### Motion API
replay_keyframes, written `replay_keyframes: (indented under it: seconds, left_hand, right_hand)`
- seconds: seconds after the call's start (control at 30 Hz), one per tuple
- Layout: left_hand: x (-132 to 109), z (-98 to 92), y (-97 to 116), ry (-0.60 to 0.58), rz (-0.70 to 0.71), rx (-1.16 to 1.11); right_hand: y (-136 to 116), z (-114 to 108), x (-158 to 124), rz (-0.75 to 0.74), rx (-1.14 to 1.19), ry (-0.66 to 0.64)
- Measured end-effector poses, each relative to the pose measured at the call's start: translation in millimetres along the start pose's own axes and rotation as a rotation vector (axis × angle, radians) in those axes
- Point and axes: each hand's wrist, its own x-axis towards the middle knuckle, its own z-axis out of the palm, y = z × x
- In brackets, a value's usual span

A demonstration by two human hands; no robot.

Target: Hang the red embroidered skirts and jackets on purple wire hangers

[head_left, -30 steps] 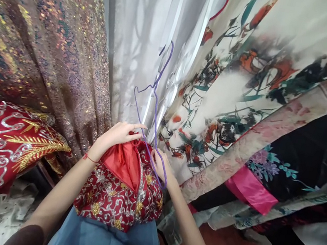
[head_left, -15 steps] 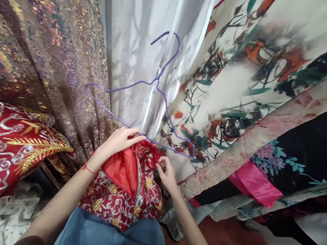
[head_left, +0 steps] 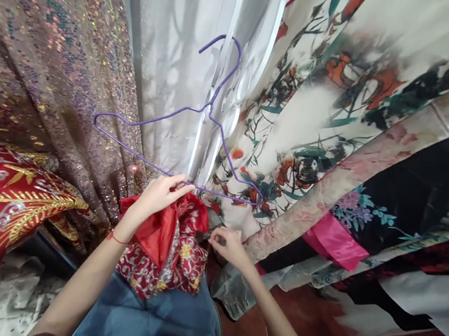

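My left hand (head_left: 162, 195) is closed at the lower bar of a purple wire clothes hanger (head_left: 211, 110), whose hook points up. Just beneath that hand, the top edge of a red garment (head_left: 194, 244) with silver and gold embroidery meets the bar, and its plain red lining shows. The garment rests against the blue cloth (head_left: 154, 318) over my lap. My right hand (head_left: 230, 245) is off to the garment's right, apart from it, its fingers curled into a pinch. Whether anything small is between those fingertips, I cannot tell.
Another red embroidered piece (head_left: 5, 204) lies at the left, above white dotted fabric (head_left: 7, 292). Sequined cloth (head_left: 63, 47) and white cloth (head_left: 178, 38) hang ahead. Floral fabric (head_left: 303, 118) and dark clothes (head_left: 430, 181) hang at the right, over a red tiled floor (head_left: 288, 324).
My right hand has come away from the garment to its right. The hanger has tilted and shifted slightly left, with my left hand still at its bar. The view has turned a little.
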Motion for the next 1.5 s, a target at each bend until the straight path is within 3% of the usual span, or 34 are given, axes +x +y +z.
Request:
replay_keyframes:
  seconds: [0.13, 0.4, 0.5, 0.6, 0.73, 0.87, 0.97, 1.13, 1.33, 1.5]
  left_hand:
    - [-7, -6.4, -4, 0.013, -0.005, 0.02]
    - [-12, -5.6, -3, 0.022, 0.02, -0.043]
    - [-14, -7.1, -1, 0.027, 0.007, -0.036]
    - [-16, -14.7, -3, 0.057, -0.034, 0.008]
    - [-16, -27.3, -10, 0.081, -0.089, 0.067]
    - [-15, -28.9, -14, 0.05, -0.069, 0.029]
    - [-15, -21.4, -12, 0.026, -0.037, -0.034]
    - [-16, -11.1, -8, 0.046, -0.026, -0.068]
    - [-21, -18.5, -7, 0.055, -0.056, 0.033]
    - [-26, -25.2, 1, 0.072, -0.095, 0.134]
  right_hand:
    - [-4, 28, 11, -0.043, 0.046, 0.05]
    - [-3, 73, 81, 0.043, 0.086, 0.323]
    - [-9, 76, 90, 0.016, 0.088, 0.39]
    - [-17, 55, 77, -0.082, 0.105, 0.4]
    - [-11, -5, 39, -0.197, 0.08, 0.406]
    - [8, -67, 2, -0.49, -0.278, 0.343]
    - [12, -95, -13, -0.548, -0.5, 0.254]
    - [0, -121, -10, -0.593, -0.651, 0.19]
    - [-21, -151, 9, -0.627, -0.744, 0.226]
    - [-40, -149, 11, -0.714, -0.667, 0.346]
